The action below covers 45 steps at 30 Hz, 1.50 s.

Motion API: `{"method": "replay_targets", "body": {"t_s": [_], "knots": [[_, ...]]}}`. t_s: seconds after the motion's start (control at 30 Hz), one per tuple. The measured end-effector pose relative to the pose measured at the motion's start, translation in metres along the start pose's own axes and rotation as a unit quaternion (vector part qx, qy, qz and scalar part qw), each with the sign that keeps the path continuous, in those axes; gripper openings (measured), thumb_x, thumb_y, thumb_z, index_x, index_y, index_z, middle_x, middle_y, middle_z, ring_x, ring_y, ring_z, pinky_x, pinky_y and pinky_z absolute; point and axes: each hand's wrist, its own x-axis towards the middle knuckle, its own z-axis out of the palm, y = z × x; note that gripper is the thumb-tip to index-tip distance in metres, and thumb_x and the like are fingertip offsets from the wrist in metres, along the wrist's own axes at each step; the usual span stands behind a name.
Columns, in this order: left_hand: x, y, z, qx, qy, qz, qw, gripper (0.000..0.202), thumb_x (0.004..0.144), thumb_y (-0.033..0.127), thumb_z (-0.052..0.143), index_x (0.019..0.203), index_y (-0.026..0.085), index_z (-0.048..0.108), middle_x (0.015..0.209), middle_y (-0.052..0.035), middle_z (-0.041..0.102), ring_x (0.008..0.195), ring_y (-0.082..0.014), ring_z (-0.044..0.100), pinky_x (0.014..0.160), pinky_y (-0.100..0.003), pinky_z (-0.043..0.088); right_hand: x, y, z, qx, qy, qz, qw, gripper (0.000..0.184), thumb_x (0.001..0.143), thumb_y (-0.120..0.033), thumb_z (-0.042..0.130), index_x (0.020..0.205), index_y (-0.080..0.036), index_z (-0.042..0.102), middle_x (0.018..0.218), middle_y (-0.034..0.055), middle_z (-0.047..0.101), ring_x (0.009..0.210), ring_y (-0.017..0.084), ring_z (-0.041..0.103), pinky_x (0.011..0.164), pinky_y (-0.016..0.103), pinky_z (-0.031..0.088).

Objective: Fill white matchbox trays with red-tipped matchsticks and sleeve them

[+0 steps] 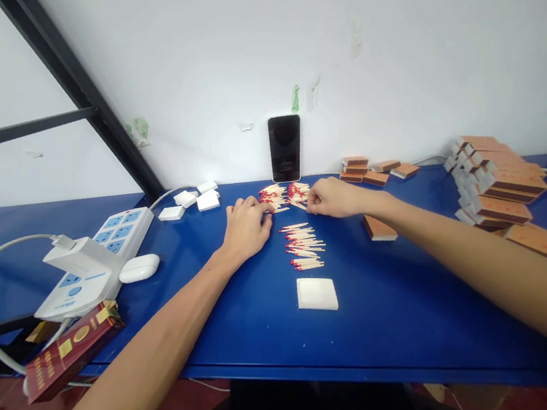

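Observation:
My left hand (251, 227) rests on the blue table beside the left pile of matches (273, 195), its fingers curled together at the pile's near edge. Whatever is between those fingertips is too small to make out. My right hand (329, 198) pinches a match (299, 205) at the near edge of the right match pile (298, 192). Both piles are of red-tipped wooden matches. Closer to me, a loose column of matches (305, 246) lies with most red heads to the left. Below it sits a white inner matchbox tray (317, 294).
A phone (286, 149) leans on the wall behind the piles. White trays (208, 200) lie back left, near a power strip (125, 228), an earbud case (139, 268) and a red box (73, 349). Brown matchboxes (501, 175) are stacked right; one matchbox (380, 228) lies under my right forearm.

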Motion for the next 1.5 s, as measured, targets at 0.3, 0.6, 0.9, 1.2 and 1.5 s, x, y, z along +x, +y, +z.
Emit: {"method": "replay_targets", "body": {"t_s": [0.3, 0.6, 0.9, 1.2, 1.5], "knots": [[0.000, -0.001, 0.000, -0.012, -0.004, -0.003, 1.000, 0.028, 0.094, 0.031, 0.048, 0.108, 0.025, 0.071, 0.099, -0.0089, 0.061, 0.095, -0.0282, 0.051, 0.081, -0.042, 0.036, -0.004, 0.007, -0.008, -0.006, -0.036, 0.044, 0.998, 0.015, 0.072, -0.017, 0.060, 0.058, -0.017, 0.061, 0.062, 0.0031, 0.065, 0.059, 0.016, 0.059, 0.054, 0.026, 0.038], [0.001, 0.000, 0.000, -0.015, -0.009, 0.008, 1.000, 0.027, 0.094, 0.031, 0.049, 0.107, 0.026, 0.072, 0.099, -0.0086, 0.061, 0.096, -0.0286, 0.051, 0.082, -0.043, 0.035, -0.001, -0.010, -0.001, 0.020, -0.041, -0.070, 0.997, 0.012, 0.076, -0.017, 0.058, 0.070, -0.017, 0.068, 0.067, -0.0001, 0.068, 0.061, 0.013, 0.058, 0.058, 0.025, 0.040], [0.000, -0.002, 0.002, -0.009, -0.010, 0.011, 1.000, 0.027, 0.094, 0.032, 0.049, 0.108, 0.027, 0.072, 0.100, -0.0083, 0.061, 0.097, -0.0279, 0.051, 0.081, -0.042, 0.035, -0.005, -0.012, -0.006, 0.091, -0.078, -0.116, 0.986, 0.014, 0.080, -0.024, 0.061, 0.080, -0.018, 0.074, 0.079, 0.0012, 0.075, 0.071, 0.016, 0.064, 0.064, 0.025, 0.044], [0.000, -0.003, 0.003, -0.015, -0.006, 0.016, 1.000, 0.026, 0.095, 0.031, 0.049, 0.108, 0.027, 0.071, 0.100, -0.0072, 0.061, 0.096, -0.0266, 0.052, 0.079, -0.041, 0.034, 0.008, 0.001, 0.012, -0.027, 0.063, -0.045, 0.997, 0.019, 0.083, -0.020, 0.057, 0.073, -0.015, 0.072, 0.074, 0.0053, 0.072, 0.068, 0.017, 0.062, 0.064, 0.026, 0.039], [0.000, -0.003, 0.002, -0.011, -0.007, 0.013, 1.000, 0.026, 0.095, 0.031, 0.048, 0.106, 0.027, 0.072, 0.099, -0.0074, 0.060, 0.096, -0.0270, 0.051, 0.080, -0.042, 0.034, -0.007, -0.018, -0.004, 0.036, -0.048, -0.111, 0.992, 0.013, 0.079, -0.018, 0.059, 0.075, -0.017, 0.071, 0.075, 0.0007, 0.073, 0.068, 0.015, 0.062, 0.064, 0.023, 0.042]]}}
